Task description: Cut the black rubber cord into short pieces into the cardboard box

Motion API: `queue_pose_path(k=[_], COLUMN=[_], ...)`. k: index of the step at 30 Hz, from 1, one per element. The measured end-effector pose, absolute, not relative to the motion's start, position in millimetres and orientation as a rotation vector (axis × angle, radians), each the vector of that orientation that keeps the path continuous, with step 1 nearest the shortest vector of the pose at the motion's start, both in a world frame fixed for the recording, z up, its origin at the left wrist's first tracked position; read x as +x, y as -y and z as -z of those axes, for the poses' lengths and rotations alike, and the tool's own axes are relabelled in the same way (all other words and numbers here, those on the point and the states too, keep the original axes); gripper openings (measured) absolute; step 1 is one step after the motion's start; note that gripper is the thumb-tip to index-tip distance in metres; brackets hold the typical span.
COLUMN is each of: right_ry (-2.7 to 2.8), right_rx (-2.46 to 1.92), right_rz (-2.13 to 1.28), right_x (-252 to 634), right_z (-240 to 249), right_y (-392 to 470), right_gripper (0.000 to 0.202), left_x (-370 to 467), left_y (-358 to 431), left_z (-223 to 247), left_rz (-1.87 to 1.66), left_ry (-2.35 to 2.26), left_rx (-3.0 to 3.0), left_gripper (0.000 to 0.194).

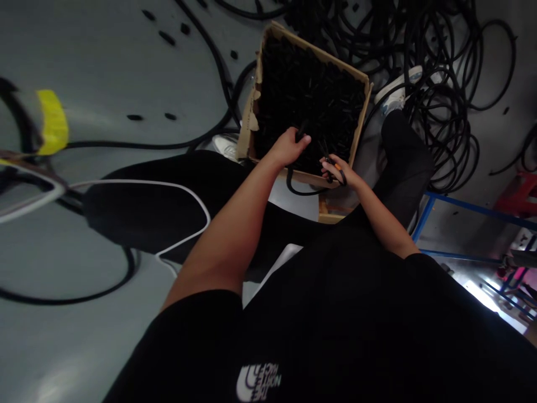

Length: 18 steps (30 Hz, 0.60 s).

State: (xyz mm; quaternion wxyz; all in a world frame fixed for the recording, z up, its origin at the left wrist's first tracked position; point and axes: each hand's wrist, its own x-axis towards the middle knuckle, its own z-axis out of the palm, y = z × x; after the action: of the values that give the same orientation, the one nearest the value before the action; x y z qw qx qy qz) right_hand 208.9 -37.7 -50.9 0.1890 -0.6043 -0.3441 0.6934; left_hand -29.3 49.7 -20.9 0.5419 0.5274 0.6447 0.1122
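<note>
In the head view, my left hand [290, 146] is closed over the near part of a cardboard box [247, 126], gripping a black hose. A loop of this black hose [298, 193] hangs below the hand over the box's near edge. To its right, my right hand [342, 170] is closed around scissors [337, 166] with black and orange handles. The dark blades point up and left over the box and are hard to make out. Many short black cut pieces [310, 84] fill the box, blending into one dark mass.
Long black hoses [453, 106] lie tangled at the upper right. Loose black pieces [166, 38] are scattered on the grey floor. A white cable [184, 190] crosses my leg. Yellow tape [53, 122] shows at left, a blue metal frame [465, 207] at right.
</note>
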Motion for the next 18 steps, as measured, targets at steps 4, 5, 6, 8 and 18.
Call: queue_pose_path(k=[4,5,6,8,18], right_ry=[1.226,1.321,1.415,1.558,1.443], right_rx=[-1.650,-1.644,-1.639,-1.651,-2.054], right_rz=[-1.832,-1.793,-1.745,-1.643,-1.519], right_x=[202.9,200.5,197.8,192.9,198.0], right_z=[43.8,42.4,41.5,41.3,27.2], right_y=[34.5,32.5,30.1,24.9,19.9], right_gripper=[0.044,0.049,0.055,0.066,0.051], left_x=[-17.8,-15.0,-12.5,-8.7,-3.3], left_y=[-44.1,-42.3,-40.7,-39.6,-50.4], left_z=[5.4,2.9,1.6,2.9,27.8], left_rz=[-0.261,-0.271,-0.294,-0.366,-0.532], left_ry=[-1.317,-1.274,-1.252,-1.267,-1.342], left_rx=[1.132,1.106,1.088,1.062,1.149], left_gripper=[0.035,0.034,0.033,0.031,0.032])
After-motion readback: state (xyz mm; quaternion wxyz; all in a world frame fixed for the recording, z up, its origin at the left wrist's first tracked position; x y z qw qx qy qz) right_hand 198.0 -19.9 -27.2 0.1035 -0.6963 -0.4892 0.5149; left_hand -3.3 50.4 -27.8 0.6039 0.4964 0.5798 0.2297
